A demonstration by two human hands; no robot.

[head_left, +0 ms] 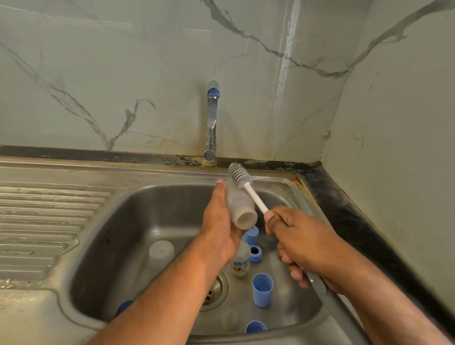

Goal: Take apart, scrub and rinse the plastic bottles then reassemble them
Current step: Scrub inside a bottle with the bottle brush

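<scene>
Bottle in hand (238, 205): translucent, capless, held over the sink basin, long axis tilted, open mouth toward the camera and lower right, base up and away toward the tap.
Left hand (220, 226): wrapped round the bottle from its left side, fingers curled behind the body, thumb tip up near the base.
Brush (241, 175): bristle head outside the bottle, lying against its upper far end; white shaft running down and right into the fist, grey handle trailing out below.
Right hand (301, 243): clenched round the brush handle, just right of the bottle mouth.
Key relation: mouth faces the right hand, but the bristle head sits past the base end, so likely needs drawing back along the bottle's axis before entering the mouth; right hand nearer the opening.
Step judged: scrubbing the outside, or about to go inside; cannot tell which.
Second bottle (240, 260): small, printed label, standing in the basin below the left hand.
Blue parts: cup (262, 289) upright near the drain, ring (255, 253) and cap (251, 235) behind the printed bottle, further blue pieces at the near wall.
Clear cup (161, 253): upturned, left of the forearm.
Sink (100, 232): steel, ribbed drainer on the left.
Tap (211, 121): no stream visible.
Tabletop (354, 213): dark strip right of the sink.
</scene>
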